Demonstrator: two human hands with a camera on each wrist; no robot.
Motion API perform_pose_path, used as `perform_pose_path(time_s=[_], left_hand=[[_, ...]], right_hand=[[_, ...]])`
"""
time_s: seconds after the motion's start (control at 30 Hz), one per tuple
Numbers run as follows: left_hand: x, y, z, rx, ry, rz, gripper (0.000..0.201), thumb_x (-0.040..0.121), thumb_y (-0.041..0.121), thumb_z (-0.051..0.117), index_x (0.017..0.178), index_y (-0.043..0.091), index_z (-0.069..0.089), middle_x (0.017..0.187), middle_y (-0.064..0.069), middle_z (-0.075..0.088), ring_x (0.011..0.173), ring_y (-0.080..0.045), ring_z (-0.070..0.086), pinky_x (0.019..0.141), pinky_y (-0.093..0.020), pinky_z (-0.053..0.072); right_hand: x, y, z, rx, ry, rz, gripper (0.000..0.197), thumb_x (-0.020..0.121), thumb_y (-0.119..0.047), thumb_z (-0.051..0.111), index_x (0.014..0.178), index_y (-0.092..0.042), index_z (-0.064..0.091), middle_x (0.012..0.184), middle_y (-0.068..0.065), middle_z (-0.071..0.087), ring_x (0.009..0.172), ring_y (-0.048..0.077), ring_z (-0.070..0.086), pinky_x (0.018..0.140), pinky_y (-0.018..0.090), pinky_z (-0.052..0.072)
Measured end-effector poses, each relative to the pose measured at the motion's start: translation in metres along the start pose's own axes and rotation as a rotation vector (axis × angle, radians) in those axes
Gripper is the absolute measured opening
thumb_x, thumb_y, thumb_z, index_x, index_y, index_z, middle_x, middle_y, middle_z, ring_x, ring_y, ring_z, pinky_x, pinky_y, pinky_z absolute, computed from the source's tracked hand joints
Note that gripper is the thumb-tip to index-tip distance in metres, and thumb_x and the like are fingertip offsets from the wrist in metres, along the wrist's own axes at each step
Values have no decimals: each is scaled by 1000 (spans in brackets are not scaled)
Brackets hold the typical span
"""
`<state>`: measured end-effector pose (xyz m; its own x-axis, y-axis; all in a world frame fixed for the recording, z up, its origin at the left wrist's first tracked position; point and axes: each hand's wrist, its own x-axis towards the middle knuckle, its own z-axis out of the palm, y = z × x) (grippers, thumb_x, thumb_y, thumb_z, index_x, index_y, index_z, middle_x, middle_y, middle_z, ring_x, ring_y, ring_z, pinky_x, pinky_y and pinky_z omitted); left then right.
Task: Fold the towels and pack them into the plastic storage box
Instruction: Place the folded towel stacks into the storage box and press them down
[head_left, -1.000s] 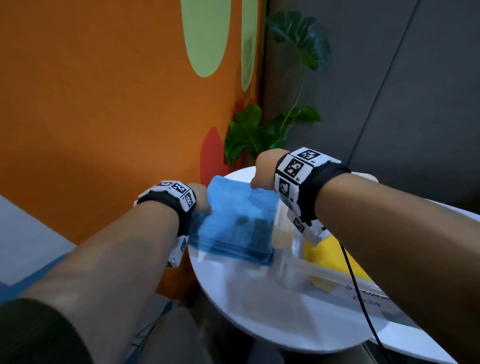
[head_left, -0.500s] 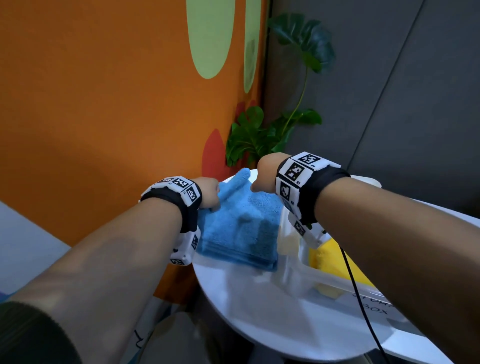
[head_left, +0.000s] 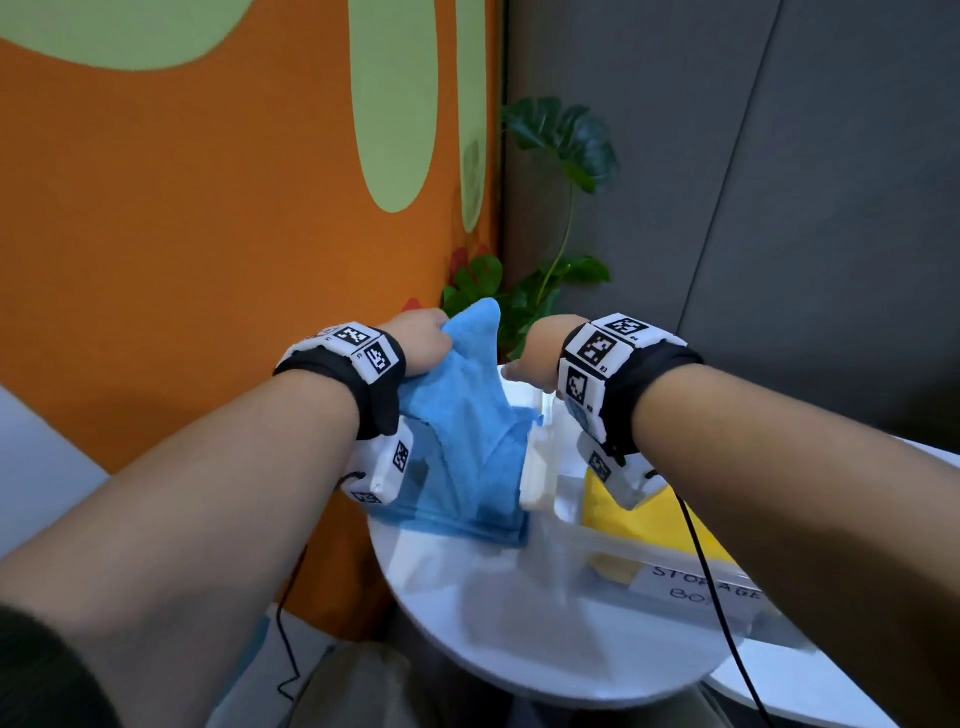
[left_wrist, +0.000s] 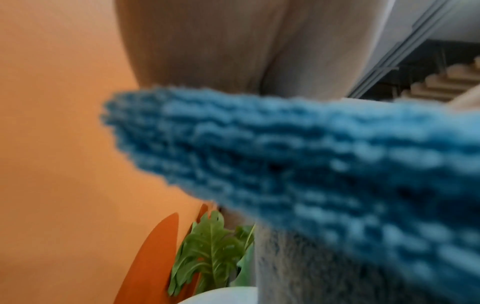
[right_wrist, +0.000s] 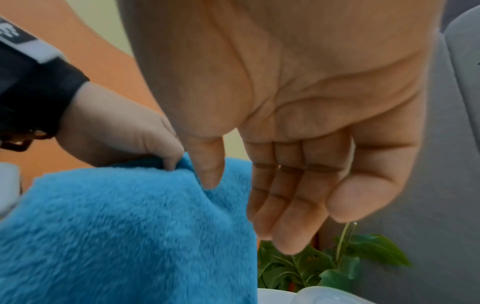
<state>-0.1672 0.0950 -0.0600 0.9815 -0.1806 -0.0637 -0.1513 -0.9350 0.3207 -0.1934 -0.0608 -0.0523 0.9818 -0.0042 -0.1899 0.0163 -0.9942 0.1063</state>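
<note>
A blue towel (head_left: 467, 431) lies partly folded on the round white table (head_left: 519, 623), left of the clear plastic storage box (head_left: 691, 577). My left hand (head_left: 423, 345) grips the towel's far corner and holds it raised above the table; in the left wrist view the towel (left_wrist: 311, 164) fills the frame, blurred. My right hand (head_left: 535, 356) hovers just right of the raised corner with fingers (right_wrist: 291, 205) relaxed and nothing in it; in the right wrist view its thumb lies against the towel (right_wrist: 116, 236). A yellow towel (head_left: 670, 519) lies inside the box.
An orange wall (head_left: 182, 260) stands close on the left and a grey panel (head_left: 779, 208) behind. A leafy green plant (head_left: 550, 291) rises just past the table's far edge. Black cables hang from both wrist cameras.
My left hand has lifted the towel's far corner up off the table. My right hand has let go of the towel and opened beside it.
</note>
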Motion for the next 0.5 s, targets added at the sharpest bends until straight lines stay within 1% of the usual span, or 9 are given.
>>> perform_pose_path(time_s=[0.07, 0.17, 0.2, 0.27, 0.3, 0.37, 0.4, 0.43, 0.5], left_hand=[[-5, 10, -19, -107, 64, 39, 18, 96, 13, 36, 103, 17, 52, 101, -5, 55, 90, -22, 50, 73, -29, 35], [-14, 26, -43, -462, 119, 107, 18, 79, 15, 45, 88, 26, 57, 88, -7, 60, 81, -24, 55, 71, -34, 41], [-17, 30, -49, -576, 137, 133, 23, 70, 17, 46, 86, 27, 58, 88, -11, 61, 80, -25, 57, 70, -37, 43], [-24, 39, -59, -778, 146, 196, 36, 62, 14, 44, 92, 24, 60, 94, -19, 62, 82, -25, 57, 72, -38, 43], [-28, 45, -64, -865, 143, 229, 39, 62, 11, 43, 97, 21, 59, 97, -19, 60, 83, -25, 56, 73, -37, 43], [-36, 57, -71, -1012, 123, 289, 44, 67, 3, 40, 107, 14, 56, 100, -16, 58, 84, -25, 57, 72, -33, 46], [-35, 61, -72, -1061, 118, 316, 43, 71, -1, 39, 109, 11, 55, 100, -15, 59, 82, -25, 58, 71, -32, 48], [-36, 65, -72, -1097, 115, 339, 39, 76, -5, 37, 107, 10, 54, 98, -14, 59, 79, -25, 60, 70, -31, 50], [-35, 72, -69, -1161, 105, 377, 40, 83, -13, 30, 105, 10, 55, 96, -12, 61, 78, -23, 62, 69, -30, 53]], right_hand=[[-5, 10, -1, 217, 20, 7, 47, 97, -48, 39, 78, -10, 59, 80, 5, 63, 79, 25, 60, 83, 34, 48], [-13, 26, -5, 532, 70, -31, 52, 102, -43, 26, 122, -5, 55, 110, 16, 62, 86, 23, 52, 90, 40, 47], [-14, 29, -6, 642, 100, -18, 57, 102, -45, 24, 127, -2, 51, 120, 19, 60, 88, 23, 50, 88, 40, 48], [-12, 34, -9, 759, 105, 71, 71, 99, -54, 15, 131, 1, 48, 129, 22, 55, 89, 25, 49, 72, 32, 42], [-11, 36, -9, 818, 109, 112, 75, 98, -58, 12, 129, -1, 50, 132, 22, 53, 95, 29, 52, 71, 29, 39], [-7, 40, -10, 970, 143, 156, 76, 94, -64, 10, 115, -7, 56, 132, 21, 54, 114, 33, 55, 91, 33, 39], [-5, 43, -10, 1060, 165, 182, 78, 93, -67, 11, 112, -7, 56, 129, 20, 57, 116, 34, 56, 100, 36, 39], [-5, 46, -10, 1131, 173, 211, 82, 90, -70, 12, 115, -6, 57, 126, 18, 59, 114, 34, 57, 103, 42, 40], [-5, 52, -10, 1298, 147, 229, 86, 85, -77, 16, 113, -7, 57, 117, 14, 63, 105, 34, 62, 97, 49, 46]])
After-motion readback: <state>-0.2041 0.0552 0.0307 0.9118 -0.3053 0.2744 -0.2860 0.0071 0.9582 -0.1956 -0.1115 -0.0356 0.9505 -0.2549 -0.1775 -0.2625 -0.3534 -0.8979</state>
